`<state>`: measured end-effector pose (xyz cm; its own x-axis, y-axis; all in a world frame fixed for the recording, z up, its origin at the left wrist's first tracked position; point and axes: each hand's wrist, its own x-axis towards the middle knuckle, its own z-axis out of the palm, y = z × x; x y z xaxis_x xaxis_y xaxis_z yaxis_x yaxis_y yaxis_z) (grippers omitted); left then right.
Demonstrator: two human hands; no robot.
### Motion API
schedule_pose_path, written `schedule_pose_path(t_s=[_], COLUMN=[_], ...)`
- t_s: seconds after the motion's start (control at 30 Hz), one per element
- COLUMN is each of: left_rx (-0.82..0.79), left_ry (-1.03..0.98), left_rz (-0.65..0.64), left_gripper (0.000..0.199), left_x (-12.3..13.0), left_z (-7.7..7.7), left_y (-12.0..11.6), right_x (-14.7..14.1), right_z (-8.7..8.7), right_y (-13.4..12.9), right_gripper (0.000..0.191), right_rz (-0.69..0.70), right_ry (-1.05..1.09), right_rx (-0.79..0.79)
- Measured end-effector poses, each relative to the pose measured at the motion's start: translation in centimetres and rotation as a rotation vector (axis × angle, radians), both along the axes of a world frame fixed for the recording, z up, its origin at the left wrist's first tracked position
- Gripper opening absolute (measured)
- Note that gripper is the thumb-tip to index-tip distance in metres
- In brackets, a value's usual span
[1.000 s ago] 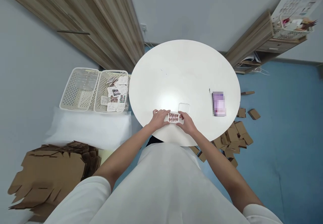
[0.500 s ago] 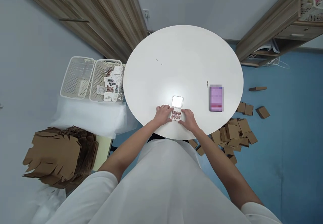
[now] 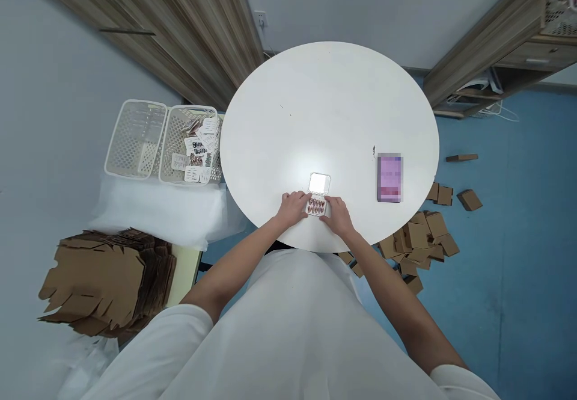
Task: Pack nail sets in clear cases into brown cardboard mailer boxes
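Near the front edge of the white oval table (image 3: 329,105) lies a small clear plastic case with its lid (image 3: 320,183) raised on the far side. In its base sits a card of press-on nails (image 3: 316,206), reddish brown and shiny, set in two rows. My left hand (image 3: 292,209) grips the left side of the case, thumb toward me and fingers at the far corner. On the opposite side my right hand (image 3: 338,215) holds the right edge in the same way. Both hands rest on the tabletop.
A purple, blurred-out rectangular item (image 3: 390,177) lies on the table's right. Left of the table stand two white baskets (image 3: 135,141), one holding nail cards (image 3: 198,147). Flattened cardboard (image 3: 97,273) is stacked at lower left. Small cardboard boxes (image 3: 417,237) are heaped on the floor at right.
The view has shifted very slightly. Both hands stay at the sides of the case, and the lid remains raised.
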<state>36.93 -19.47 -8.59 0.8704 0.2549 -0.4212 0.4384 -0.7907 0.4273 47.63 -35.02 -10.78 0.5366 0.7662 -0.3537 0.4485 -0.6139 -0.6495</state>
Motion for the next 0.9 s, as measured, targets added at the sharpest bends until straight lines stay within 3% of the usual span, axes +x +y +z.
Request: schedule_pose_path(t_s=[0.23,0.37,0.47,0.53,0.7,0.9], left_rx=[-0.206,-0.369,-0.457,-0.519,-0.652,-0.911], left_ry=[-0.051,-0.064,-0.102,-0.144,-0.244,-0.383], left_rz=[0.177,0.332,0.379,0.428,0.605,0.651], left_gripper=[0.075,0.056,0.035,0.033,0.048,0.048], left_x=[-1.0,-1.3,-1.1,-1.0,-1.5,-2.4], left_z=[-0.2,-0.6,-0.8,-0.9,-0.5,2.0], left_y=[0.1,-0.3,-0.7,-0.9,-0.7,0.9], right_x=[-0.4,-0.7,-0.7,-0.6,-0.7,-1.3], right_z=[0.8,0.5,0.4,0.6,2.9,6.4], right_y=[-0.2,0.0,0.3,0.6,1.0,2.0], right_gripper=[0.071,0.071,0.067,0.062,0.057,0.049], right_rz=[-0.108,-0.267,-0.380,-0.445,-0.543,-0.584], right_ry=[0.093,0.227,0.339,0.408,0.509,0.534], right_rx=[0.025,0.032,0.054,0.073,0.178,0.299])
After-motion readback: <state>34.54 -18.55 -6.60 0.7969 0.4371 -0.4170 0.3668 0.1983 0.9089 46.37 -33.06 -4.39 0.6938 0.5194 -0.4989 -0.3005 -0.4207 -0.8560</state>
